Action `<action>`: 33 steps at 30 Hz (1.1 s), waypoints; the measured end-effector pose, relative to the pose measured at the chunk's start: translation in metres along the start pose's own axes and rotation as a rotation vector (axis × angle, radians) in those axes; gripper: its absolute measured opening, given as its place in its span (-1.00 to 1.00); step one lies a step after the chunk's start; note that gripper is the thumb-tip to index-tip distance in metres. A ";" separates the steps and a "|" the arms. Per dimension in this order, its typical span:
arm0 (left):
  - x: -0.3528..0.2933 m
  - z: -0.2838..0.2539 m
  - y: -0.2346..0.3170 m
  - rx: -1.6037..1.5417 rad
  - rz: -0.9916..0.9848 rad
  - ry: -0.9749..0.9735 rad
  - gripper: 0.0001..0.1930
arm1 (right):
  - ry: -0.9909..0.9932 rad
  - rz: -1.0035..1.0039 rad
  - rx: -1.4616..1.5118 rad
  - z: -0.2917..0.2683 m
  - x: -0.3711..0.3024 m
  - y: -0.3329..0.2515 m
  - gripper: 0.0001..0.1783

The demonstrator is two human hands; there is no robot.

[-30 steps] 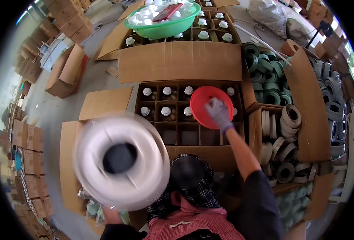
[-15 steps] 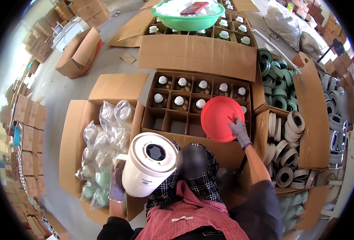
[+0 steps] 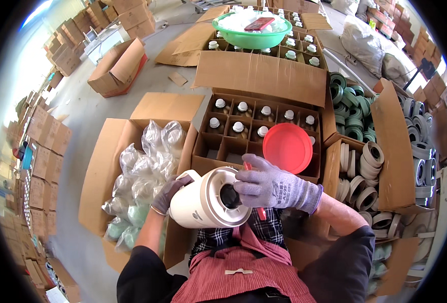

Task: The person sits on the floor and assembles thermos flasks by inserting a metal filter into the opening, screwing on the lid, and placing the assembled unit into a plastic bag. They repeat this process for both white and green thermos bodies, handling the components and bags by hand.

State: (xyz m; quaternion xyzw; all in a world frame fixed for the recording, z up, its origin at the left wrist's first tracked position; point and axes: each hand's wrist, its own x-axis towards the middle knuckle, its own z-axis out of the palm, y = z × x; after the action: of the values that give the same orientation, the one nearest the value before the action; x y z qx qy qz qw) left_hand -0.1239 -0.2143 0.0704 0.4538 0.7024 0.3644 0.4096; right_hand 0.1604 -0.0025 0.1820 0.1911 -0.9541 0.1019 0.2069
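Observation:
My left hand [image 3: 169, 194], gloved, grips a white jug [image 3: 190, 206] with a handle and tilts it so that its round base or lid faces right. A black round part [image 3: 229, 196] sits in the middle of that face. Close against it is my right hand [image 3: 274, 184], in a grey-purple glove with fingers curled. A thin red tool [image 3: 262, 214] shows above and below those fingers; the rest is hidden. Behind the right hand, a shallow red bowl [image 3: 287, 146] rests on a divided carton [image 3: 203, 164] holding several white-capped bottles [image 3: 242, 107].
On the left stands a carton [image 3: 100, 177] of plastic-wrapped parts [image 3: 150, 166]. At the right are cartons of green rings [image 3: 354, 115] and cream rings [image 3: 372, 169]. A green basin [image 3: 254, 39] with a red phone-like object [image 3: 260, 23] sits on another bottle carton at the back.
My right hand has left the red bowl's rim and come to the jug's face with the red tool. The jug has tipped further right. The view has shifted slightly.

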 end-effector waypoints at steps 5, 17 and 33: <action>-0.007 -0.007 0.001 0.878 0.787 0.372 -0.81 | 0.055 0.532 0.779 0.020 -0.008 -0.026 -0.70; -0.015 0.009 0.008 -0.173 0.250 0.666 -0.76 | 0.634 1.185 1.337 0.007 -0.025 -0.035 -0.83; 0.000 -0.008 -0.042 -0.168 0.087 0.458 -0.71 | 0.255 0.260 0.144 0.002 -0.042 -0.021 -0.68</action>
State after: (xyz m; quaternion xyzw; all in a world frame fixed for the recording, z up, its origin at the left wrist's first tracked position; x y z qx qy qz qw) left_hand -0.1453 -0.2285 0.0366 0.3536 0.7239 0.5324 0.2598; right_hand 0.2033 -0.0083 0.1649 0.0659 -0.9271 0.2189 0.2968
